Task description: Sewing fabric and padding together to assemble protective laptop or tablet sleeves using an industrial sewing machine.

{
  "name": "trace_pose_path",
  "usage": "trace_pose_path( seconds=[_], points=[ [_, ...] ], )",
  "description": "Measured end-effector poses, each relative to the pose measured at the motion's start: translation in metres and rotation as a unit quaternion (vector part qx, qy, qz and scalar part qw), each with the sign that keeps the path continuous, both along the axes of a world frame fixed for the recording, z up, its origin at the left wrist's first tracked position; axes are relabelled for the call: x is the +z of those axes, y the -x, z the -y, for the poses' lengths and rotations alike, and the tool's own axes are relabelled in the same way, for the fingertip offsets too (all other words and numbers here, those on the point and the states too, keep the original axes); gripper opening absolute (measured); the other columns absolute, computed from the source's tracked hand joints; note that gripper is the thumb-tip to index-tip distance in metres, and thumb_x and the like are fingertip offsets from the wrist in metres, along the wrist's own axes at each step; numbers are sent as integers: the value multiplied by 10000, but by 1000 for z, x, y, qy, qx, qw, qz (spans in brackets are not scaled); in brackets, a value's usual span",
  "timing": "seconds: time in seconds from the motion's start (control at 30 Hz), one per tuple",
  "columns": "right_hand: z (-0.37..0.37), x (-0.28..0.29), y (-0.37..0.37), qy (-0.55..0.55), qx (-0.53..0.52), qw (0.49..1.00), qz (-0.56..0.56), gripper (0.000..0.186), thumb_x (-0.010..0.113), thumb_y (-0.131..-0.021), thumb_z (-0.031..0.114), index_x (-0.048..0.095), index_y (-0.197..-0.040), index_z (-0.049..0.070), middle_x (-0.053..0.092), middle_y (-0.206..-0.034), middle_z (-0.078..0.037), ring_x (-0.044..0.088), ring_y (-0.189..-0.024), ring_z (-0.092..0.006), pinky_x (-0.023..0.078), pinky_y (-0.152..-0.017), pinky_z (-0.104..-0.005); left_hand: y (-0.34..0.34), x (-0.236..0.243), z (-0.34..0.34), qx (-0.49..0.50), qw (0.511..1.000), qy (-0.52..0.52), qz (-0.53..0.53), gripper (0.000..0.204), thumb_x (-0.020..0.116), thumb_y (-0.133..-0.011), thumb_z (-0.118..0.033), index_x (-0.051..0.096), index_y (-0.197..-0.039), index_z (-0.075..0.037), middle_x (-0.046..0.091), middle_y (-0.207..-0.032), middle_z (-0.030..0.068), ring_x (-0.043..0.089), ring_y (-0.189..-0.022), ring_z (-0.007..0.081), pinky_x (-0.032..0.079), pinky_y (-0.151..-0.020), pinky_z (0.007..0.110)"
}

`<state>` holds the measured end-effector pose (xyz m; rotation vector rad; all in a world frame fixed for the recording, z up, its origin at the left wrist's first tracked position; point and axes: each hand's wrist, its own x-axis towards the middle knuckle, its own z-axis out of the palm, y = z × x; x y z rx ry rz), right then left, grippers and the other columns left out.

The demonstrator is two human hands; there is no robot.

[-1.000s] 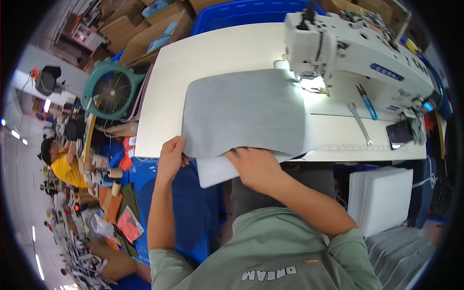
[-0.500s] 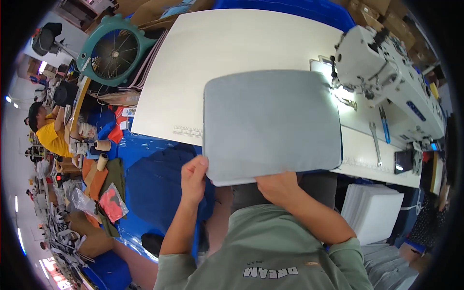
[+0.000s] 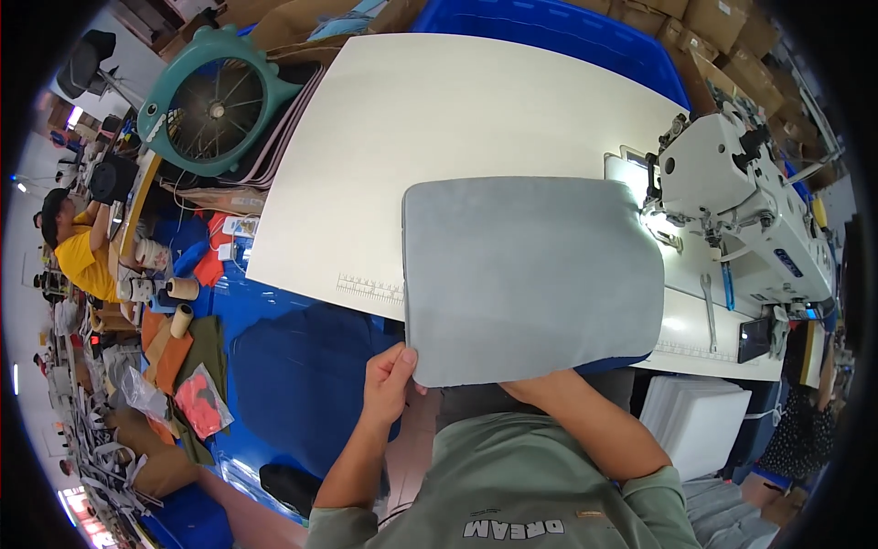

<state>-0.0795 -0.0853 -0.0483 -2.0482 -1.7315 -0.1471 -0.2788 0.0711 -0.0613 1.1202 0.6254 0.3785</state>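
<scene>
"So, how would you handle the grey panel (image 3: 535,274) well?"
"I'd keep it level, its edges lined up with the dark blue layer (image 3: 615,363) peeking out below."
"Where is it?"
"Over the white surface's (image 3: 366,165) near edge, just left of the sewing machine (image 3: 718,169)."
"And each hand?"
"The left hand (image 3: 388,384) pinches the near left corner; the right hand (image 3: 541,388) reaches beneath the near edge, mostly hidden, so I can't tell how far open."
</scene>
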Motion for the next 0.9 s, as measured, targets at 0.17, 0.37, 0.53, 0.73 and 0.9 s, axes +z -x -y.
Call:
trace_pose_path(
  seconds=[0.17,0.37,0.53,0.73,0.9],
  points=[
    [-27,73,-17,75,80,864,-491,223,605,-985,239,743,-1097,104,753,-1092,-95,707,-1002,-293,549,-880,-436,-9,16,-10,-91,996,-24,-9,369,492,-1126,-263,674,-1021,41,716,-802,115,670,-672,175,527,-631,286],
    [12,42,-47,69,-64,980,-173,294,663,-962,279,733,-1190,108,733,-1125,-114,681,-1037,-293,541,-927,-434,-19,36,-6,-27,999,-38,-8,404,556,-1108,-317,668,-1054,68,729,-801,170,688,-606,240,572,-570,350],
    [85,29,-125,-85,-209,962,-152,474,693,-933,256,646,-1353,41,636,-1340,-185,605,-1225,-367,486,-1049,-454,-36,48,-32,-34,994,-103,-21,456,564,-1104,-385,676,-988,41,723,-750,150,675,-575,224,549,-555,330],
    [126,49,-71,-80,-332,914,-219,586,762,-871,134,586,-1418,19,506,-1526,-202,508,-1366,-390,451,-1119,-435,-70,83,-60,150,824,-519,-172,271,621,-1082,-238,689,-1010,14,660,-778,45,633,-699,124,513,-660,265],
    [118,57,-46,-135,-345,886,-280,660,773,-837,72,566,-1463,37,468,-1568,-204,508,-1379,-392,444,-1141,-438,-160,99,45,-183,737,-651,5,648,865,-785,-199,625,-1369,-52,586,-1370,181,518,-1339,402,405,-1140,509]
  ],
)
